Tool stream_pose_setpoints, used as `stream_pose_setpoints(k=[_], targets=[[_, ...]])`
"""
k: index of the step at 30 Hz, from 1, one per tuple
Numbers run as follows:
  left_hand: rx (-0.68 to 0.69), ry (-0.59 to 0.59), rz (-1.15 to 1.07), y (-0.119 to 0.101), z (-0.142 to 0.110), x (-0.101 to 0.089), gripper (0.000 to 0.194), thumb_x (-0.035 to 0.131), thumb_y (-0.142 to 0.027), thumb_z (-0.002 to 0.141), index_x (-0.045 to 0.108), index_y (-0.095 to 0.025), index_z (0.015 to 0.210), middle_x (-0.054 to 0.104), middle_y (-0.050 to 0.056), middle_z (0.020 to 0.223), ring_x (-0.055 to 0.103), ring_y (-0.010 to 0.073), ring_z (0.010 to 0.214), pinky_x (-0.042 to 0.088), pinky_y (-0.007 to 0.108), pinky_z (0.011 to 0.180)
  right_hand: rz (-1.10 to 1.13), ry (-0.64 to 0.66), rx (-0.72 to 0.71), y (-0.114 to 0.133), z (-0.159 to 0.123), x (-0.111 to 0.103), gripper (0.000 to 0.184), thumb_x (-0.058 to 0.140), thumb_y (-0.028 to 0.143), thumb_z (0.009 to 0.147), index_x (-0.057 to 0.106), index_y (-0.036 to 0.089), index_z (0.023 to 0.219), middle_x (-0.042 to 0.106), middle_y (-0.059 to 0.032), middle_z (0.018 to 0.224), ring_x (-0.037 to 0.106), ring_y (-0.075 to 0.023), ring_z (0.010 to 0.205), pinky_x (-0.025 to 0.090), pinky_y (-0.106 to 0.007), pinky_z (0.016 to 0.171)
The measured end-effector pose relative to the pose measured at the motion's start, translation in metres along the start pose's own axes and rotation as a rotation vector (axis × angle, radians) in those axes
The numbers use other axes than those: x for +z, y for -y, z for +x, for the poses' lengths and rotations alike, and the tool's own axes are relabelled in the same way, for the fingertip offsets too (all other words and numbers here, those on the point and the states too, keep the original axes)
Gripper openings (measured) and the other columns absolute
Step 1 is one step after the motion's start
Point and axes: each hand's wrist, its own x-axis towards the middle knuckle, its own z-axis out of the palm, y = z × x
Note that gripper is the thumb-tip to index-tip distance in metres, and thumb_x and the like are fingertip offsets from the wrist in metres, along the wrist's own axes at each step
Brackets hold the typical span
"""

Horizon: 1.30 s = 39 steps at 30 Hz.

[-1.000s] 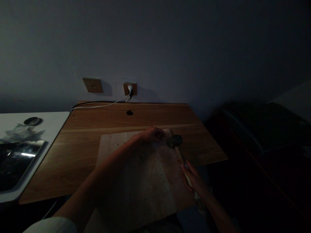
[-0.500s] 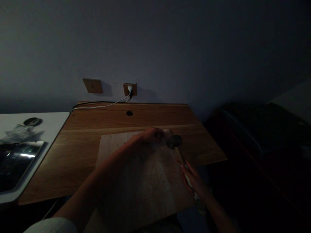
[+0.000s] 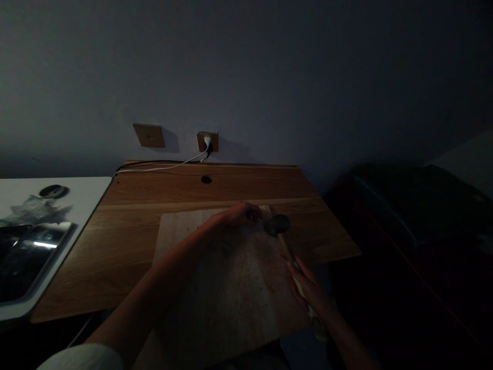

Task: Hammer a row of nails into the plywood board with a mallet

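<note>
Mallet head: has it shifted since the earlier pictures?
No, not noticeably. Judged against the pale board, the mallet head shows in the same place, near the board's far right corner, with the right hand around the handle.

The person's right hand (image 3: 306, 288) grips the handle of a mallet (image 3: 285, 241), its dark head near the far right corner of a pale board (image 3: 234, 298). The left hand (image 3: 242, 213), fingers curled, is at the board's far edge, just beside the mallet head; whether it holds anything is too dark to tell. A few small bits (image 3: 226, 250) lie on the board, which rests on a wooden table (image 3: 119, 231). Behind, a white plug (image 3: 207, 141) sits in a wall socket (image 3: 215, 140), beside a second wall plate (image 3: 148, 135). To the left, crumpled clear plastic (image 3: 34, 209) and a round dark object (image 3: 54, 191) lie on a white surface (image 3: 90, 191).
</note>
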Motion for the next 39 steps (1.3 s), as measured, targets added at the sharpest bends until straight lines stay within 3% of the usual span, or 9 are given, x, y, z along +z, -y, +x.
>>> stream_pose_setpoints(k=[18, 32, 39], targets=[[-0.017, 0.012, 0.015, -0.0066, -0.0007, -0.0019, 0.039, 0.07, -0.009, 0.068, 0.071, -0.013, 0.107, 0.071, 0.001, 0.085, 0.063, 0.0122, 0.075, 0.045, 0.02, 0.069, 0.014, -0.011, -0.001, 0.0002, -0.0009, 0.0004, 0.074, 0.056, 0.065, 0.079, 0.049, 0.02, 0.136, 0.047, 0.0102, 0.047, 0.035, -0.0071, 0.027, 0.023, -0.018, 0.029], [-0.018, 0.004, 0.053, -0.0072, -0.0014, -0.0024, 0.037, 0.072, -0.013, 0.07, 0.071, -0.014, 0.107, 0.071, 0.002, 0.088, 0.063, 0.0135, 0.077, 0.045, 0.022, 0.071, -0.025, -0.012, 0.007, 0.0009, -0.0016, 0.0, 0.083, 0.055, 0.068, 0.079, 0.044, 0.015, 0.143, 0.043, 0.0106, 0.038, 0.034, -0.009, 0.027, 0.024, -0.019, 0.03], [-0.016, 0.035, -0.066, -0.0062, 0.0, -0.0028, 0.038, 0.071, -0.016, 0.071, 0.07, -0.012, 0.109, 0.073, 0.004, 0.092, 0.064, 0.0143, 0.078, 0.046, 0.023, 0.071, -0.005, 0.007, -0.001, 0.0009, -0.0013, 0.0009, 0.081, 0.054, 0.068, 0.078, 0.046, 0.016, 0.139, 0.043, 0.0114, 0.041, 0.032, -0.0075, 0.027, 0.023, -0.018, 0.028]])
